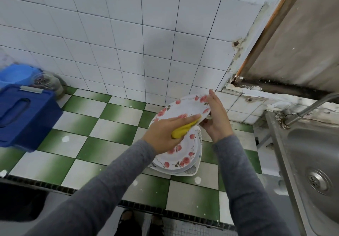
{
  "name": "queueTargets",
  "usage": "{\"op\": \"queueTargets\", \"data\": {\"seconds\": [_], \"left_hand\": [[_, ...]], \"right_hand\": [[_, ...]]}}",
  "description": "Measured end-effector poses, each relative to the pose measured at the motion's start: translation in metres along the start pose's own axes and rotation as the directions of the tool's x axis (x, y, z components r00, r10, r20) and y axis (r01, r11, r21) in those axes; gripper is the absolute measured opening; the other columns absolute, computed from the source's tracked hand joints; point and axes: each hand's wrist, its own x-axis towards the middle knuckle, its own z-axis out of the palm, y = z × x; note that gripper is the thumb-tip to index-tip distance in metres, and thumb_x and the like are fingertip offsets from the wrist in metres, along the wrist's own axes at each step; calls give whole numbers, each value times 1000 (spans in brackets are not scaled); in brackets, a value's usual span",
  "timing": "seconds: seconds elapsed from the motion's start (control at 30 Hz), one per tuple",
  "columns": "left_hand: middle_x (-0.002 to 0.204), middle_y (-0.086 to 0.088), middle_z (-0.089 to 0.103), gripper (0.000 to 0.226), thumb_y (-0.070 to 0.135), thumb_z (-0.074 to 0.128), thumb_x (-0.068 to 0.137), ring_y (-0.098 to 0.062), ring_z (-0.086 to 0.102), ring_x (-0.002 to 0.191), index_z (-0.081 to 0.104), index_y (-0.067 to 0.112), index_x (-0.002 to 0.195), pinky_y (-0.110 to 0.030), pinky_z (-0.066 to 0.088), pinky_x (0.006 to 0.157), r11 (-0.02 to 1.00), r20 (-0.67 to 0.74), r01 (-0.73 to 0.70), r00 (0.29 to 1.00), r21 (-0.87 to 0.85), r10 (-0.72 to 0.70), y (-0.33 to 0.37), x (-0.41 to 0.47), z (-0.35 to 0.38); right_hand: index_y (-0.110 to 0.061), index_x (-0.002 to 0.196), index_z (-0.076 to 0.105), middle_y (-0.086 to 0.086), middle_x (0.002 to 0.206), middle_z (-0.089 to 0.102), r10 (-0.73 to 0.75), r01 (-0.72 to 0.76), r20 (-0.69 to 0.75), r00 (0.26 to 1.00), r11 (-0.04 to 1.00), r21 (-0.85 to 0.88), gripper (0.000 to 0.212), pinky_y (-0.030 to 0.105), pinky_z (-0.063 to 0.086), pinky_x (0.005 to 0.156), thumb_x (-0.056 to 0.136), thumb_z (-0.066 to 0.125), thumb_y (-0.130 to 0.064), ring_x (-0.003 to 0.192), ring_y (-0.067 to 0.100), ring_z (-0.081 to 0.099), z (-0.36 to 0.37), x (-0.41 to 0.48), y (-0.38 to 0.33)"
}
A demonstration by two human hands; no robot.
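plate (185, 107) tilted in right hand (216, 118); left hand (165, 133) presses yellow cloth (184, 129) on it.

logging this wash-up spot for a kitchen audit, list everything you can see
plate: 1, white with pink flowers, held tilted above the stack
sponge: 1, yellow, against the plate's near edge
stack: several plates, white, patterned, on the counter
counter: 1, green and white tiles, below the wall
box: 1, dark blue, counter's left
tub: 1, light blue, behind the box
jar: 1, clear glass, beside the tub
sink: 1, steel, far right
tap: 1, metal, behind the sink
wall: 1, white tiles, behind the counter
left hand: 1, grips the sponge
right hand: 1, holds the plate's right rim
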Motion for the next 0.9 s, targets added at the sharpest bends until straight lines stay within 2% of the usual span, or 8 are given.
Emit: {"op": "queueTargets", "data": {"seconds": [0.1,0.17,0.23,0.33,0.5,0.63,0.77,0.9], "left_hand": [[92,32,64,62,27,62,95,1,55,68,37,64,138,-17,50,67,991,-39,86,995,-100,-91,-10,5,-18],[98,40,63,60,25,64,96,4,60,77,43,73,126,-14,51,75,926,-51,202,972,-318,-230,-15,8,-30],[120,32,63,57,18,69,93,0,63,107,55,65,122,-25,53,94,755,-56,274,924,-596,-379,-21,9,-40],[125,14,67,55,13,78,82,-16,65,113,65,49,122,-41,57,92,468,-17,274,850,-840,-527,-31,10,-54],[125,2,69,56,7,67,83,-28,69,106,60,40,127,-46,60,79,130,97,212,804,-969,-587,-47,13,-69],[129,1,66,56,10,67,86,-28,70,105,55,41,131,-46,60,74,75,128,213,795,-974,-593,-60,10,-70],[128,1,66,64,20,73,80,-27,69,106,51,38,137,-45,59,76,105,117,231,774,-967,-622,-71,5,-68],[137,2,56,61,25,76,84,-28,61,118,51,42,138,-53,55,93,226,-45,222,613,-949,-789,-78,2,-68]], "right_hand": [[-39,138,55,5,133,62,16,-11,27,999,987,-163,51,40,58,87,91,63,-54,114,25,64,5,1,0],[-41,142,50,5,132,61,-19,29,41,999,960,-278,55,40,57,90,92,57,-62,110,22,65,7,-1,3],[-40,146,46,-5,134,56,-98,106,41,994,928,-356,49,26,53,84,100,49,-55,103,4,59,5,-8,11],[-41,146,46,-18,141,46,-158,171,65,985,914,-367,45,3,44,71,102,46,-51,112,-9,50,-5,-19,29],[-46,135,57,-20,141,56,-187,195,58,981,963,-184,37,38,46,109,98,56,-49,132,6,52,-11,-24,51],[-28,133,60,-2,132,67,-135,135,-14,991,980,144,34,29,58,85,99,56,-22,117,17,66,1,-25,52],[-21,133,59,8,130,67,-78,82,-26,997,940,330,33,37,60,85,102,50,-13,114,25,67,5,-33,52],[-20,135,57,7,129,68,-119,103,12,993,902,419,34,39,61,81,103,48,-12,112,25,68,9,-39,45]]}}
